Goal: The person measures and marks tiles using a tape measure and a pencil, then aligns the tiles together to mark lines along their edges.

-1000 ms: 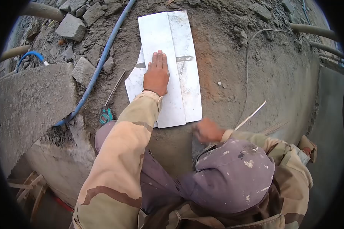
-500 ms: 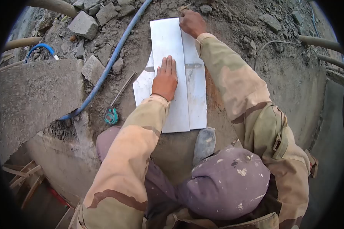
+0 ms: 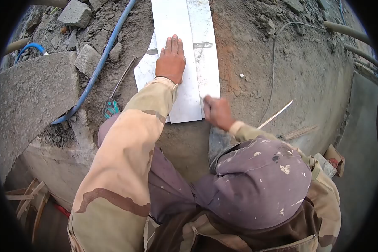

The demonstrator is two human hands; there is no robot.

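My left hand [image 3: 171, 61] lies flat, fingers stretched out, on a long white strip [image 3: 185, 103]. That strip rests lengthwise over a wider white sheet [image 3: 208, 73], which has a grey band across it and shows on both sides. My right hand [image 3: 218, 112] is curled and motion-blurred at the lower right edge of the strip, close to the sheet's near end. Whatever its fingers pinch is too small and smeared to make out.
Left of the sheet lie a teal-handled tool [image 3: 111, 108] and a thin metal rod [image 3: 124, 77]. A blue hose [image 3: 103, 59] runs past broken concrete blocks [image 3: 88, 59]. At right are a thin cable [image 3: 274, 63] and a wooden stick [image 3: 277, 113]. A concrete edge drops away at lower left.
My right hand has come down from the strip's far end to its near end, along the right edge. My left hand stays flat on the strip. The view has shifted slightly.
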